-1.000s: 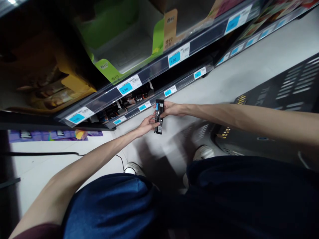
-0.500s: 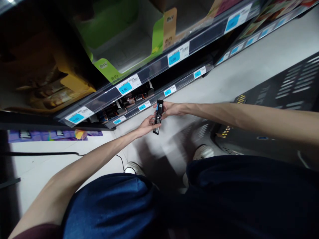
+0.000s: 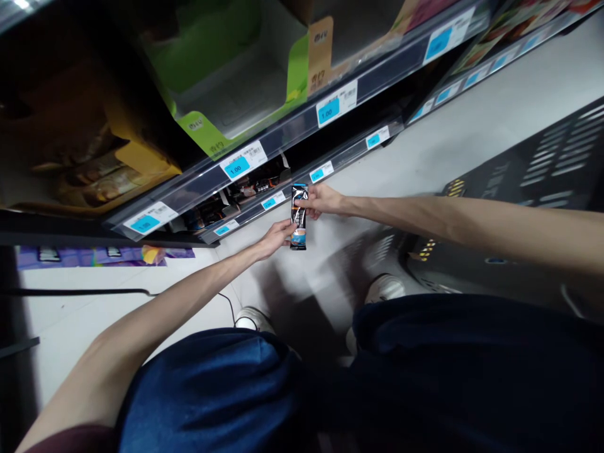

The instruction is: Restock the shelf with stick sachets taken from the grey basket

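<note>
Both hands pinch one slim black-and-blue snack packet [image 3: 299, 238] in front of the lowest shelf [image 3: 342, 156]. My left hand [image 3: 275, 239] grips its left edge near the lower half, thumb on the face. From the right, my right hand [image 3: 324, 200] holds the upper part, with fingers laid over the front. The packet's printed side, with an orange band and a picture near the bottom, is turned up toward me. Similar dark packets [image 3: 257, 184] lie in open boxes on that shelf, partly hidden by the shelf above.
An upper shelf carries a green display box [image 3: 245, 126] and a yellow box [image 3: 146, 165] of wrapped goods. Price tags [image 3: 337, 104] line the edges. A dark plastic basket [image 3: 514, 195] stands on the floor at right. Purple packages [image 3: 104, 255] and a black cable [image 3: 75, 291] are at left.
The packet has been turned over in my hands, from a mostly black, narrow-looking side to its printed face. My right hand's fingers now lie across its front.
</note>
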Demonstrator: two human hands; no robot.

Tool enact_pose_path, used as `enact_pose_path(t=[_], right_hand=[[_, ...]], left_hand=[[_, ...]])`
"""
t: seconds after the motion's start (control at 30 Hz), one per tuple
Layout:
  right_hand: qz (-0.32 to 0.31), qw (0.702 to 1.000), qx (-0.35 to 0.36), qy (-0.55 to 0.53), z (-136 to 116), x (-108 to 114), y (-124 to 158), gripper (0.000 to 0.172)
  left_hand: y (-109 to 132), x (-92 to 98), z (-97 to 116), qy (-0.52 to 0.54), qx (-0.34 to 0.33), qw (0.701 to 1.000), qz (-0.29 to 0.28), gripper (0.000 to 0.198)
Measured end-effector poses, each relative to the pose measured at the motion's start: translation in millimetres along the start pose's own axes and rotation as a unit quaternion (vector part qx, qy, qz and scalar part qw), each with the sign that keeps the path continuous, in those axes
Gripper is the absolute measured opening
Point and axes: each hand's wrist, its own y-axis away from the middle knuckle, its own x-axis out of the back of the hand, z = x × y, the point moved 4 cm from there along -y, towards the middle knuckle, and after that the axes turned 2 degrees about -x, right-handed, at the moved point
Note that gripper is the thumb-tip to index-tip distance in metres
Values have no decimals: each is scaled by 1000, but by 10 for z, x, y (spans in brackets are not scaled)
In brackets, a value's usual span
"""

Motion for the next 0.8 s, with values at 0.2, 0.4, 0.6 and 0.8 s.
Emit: enact_pose_path(t=[0.2, 0.4, 0.6, 0.8], right_hand=[[-6, 999, 24, -21, -17, 5, -4, 34], [0, 999, 19, -45, -19, 2, 1, 30], [15, 987, -57, -152, -39, -30, 56, 23], [-99, 983, -31, -151, -172, -144, 97, 30]], left_hand=[[18, 11, 23, -32, -26, 999, -13, 55], [3, 26, 47, -113, -62, 992, 14, 50], [22, 76, 386, -305, -191, 921, 147, 67], [104, 224, 593, -404, -276, 850, 193, 49]])
